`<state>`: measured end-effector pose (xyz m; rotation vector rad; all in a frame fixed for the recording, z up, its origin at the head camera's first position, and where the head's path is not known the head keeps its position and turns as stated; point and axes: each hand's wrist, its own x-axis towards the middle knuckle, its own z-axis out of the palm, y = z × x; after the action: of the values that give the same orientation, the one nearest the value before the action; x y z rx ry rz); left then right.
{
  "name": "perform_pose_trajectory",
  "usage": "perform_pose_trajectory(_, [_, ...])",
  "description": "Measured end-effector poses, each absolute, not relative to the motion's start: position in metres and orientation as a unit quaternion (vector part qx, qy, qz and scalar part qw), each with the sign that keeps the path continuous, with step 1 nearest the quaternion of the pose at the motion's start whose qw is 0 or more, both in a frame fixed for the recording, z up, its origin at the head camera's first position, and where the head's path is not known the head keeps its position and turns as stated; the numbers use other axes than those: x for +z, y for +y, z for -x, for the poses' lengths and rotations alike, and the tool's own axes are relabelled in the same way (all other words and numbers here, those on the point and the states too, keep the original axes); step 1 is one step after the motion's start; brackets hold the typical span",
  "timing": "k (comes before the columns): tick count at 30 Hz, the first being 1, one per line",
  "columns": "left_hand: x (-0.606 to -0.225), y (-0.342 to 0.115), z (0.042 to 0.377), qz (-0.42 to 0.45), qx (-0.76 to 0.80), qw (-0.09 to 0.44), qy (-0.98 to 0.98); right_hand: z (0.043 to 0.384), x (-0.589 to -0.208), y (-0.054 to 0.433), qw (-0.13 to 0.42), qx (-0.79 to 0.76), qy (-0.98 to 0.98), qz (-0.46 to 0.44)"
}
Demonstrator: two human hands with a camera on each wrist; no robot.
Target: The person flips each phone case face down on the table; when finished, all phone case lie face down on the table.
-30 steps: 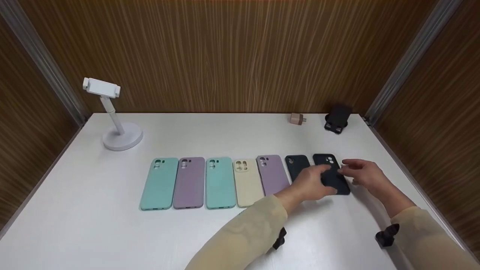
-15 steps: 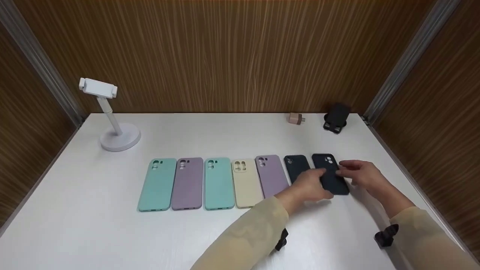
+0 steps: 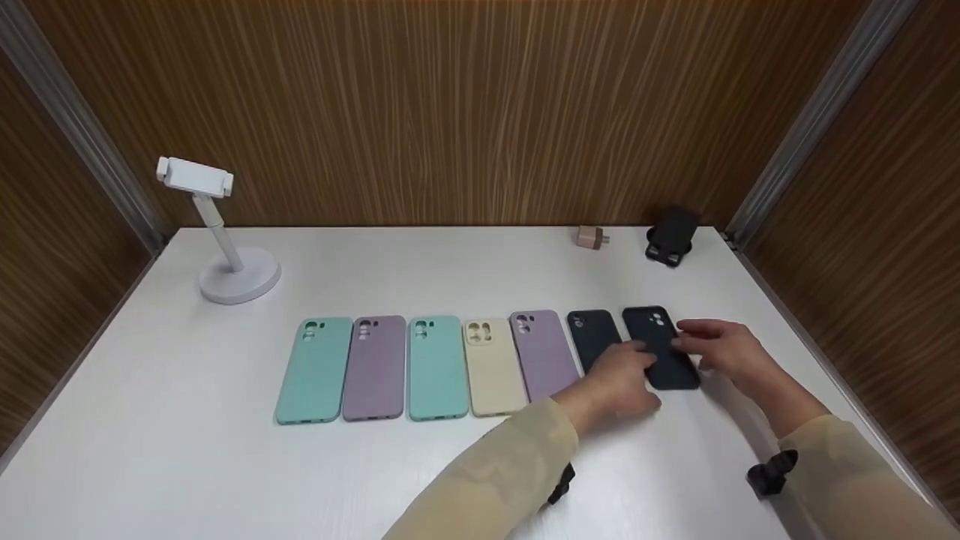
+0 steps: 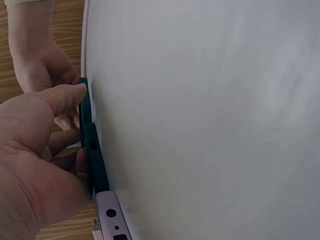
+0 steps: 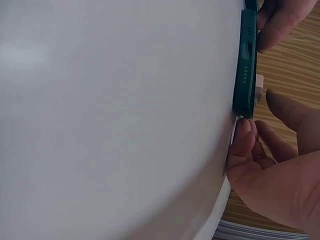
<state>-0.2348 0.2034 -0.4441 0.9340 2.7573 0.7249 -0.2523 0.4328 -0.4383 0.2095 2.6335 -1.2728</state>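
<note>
Two dark phone cases lie side by side at the right end of a row in the head view. My left hand (image 3: 619,379) reaches over the left dark phone case (image 3: 592,330), hiding its near part. Its fingertips are at the gap between the two, and the thumb is off the near end of the right dark phone case (image 3: 660,352). At that case's right edge, my right hand (image 3: 731,352) has its fingertips against the side. In the right wrist view, its lower fingers are bent beside the case's corner (image 5: 244,100), with the thumb apart.
Left of the dark cases, the row continues with a purple case (image 3: 544,349), a cream case (image 3: 495,375) and several teal and purple ones. A white phone stand (image 3: 240,277) stands at the back left. A pink charger plug (image 3: 590,238) and a black folding stand (image 3: 671,236) sit at the back right.
My left hand has drawn back slightly toward me and left, its thumb and fingers sliding off the right dark case. My right hand stays at that case's right edge.
</note>
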Motion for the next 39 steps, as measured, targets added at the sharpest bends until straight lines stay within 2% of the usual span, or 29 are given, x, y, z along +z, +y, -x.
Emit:
perform_pose_trajectory(9, [-0.442, 0.2, 0.238, -0.297, 0.33, 0.1, 0.891, 0.253, -0.44, 0.434, 0.092, -0.475, 0.871, -0.084])
perform_pose_trajectory(21, [-0.438, 0.197, 0.245, -0.171, 0.54, 0.193, 0.801, 0.251, -0.436, 0.425, 0.093, -0.528, 0.84, -0.084])
perform_pose_trajectory(29, [-0.435, 0.205, 0.244, -0.102, 0.661, 0.201, 0.716, 0.251, -0.433, 0.423, 0.094, -0.538, 0.833, -0.088])
perform_pose_trajectory(39, [-0.436, 0.212, 0.239, -0.067, 0.692, 0.199, 0.69, 0.252, -0.428, 0.415, 0.1, -0.56, 0.82, -0.07])
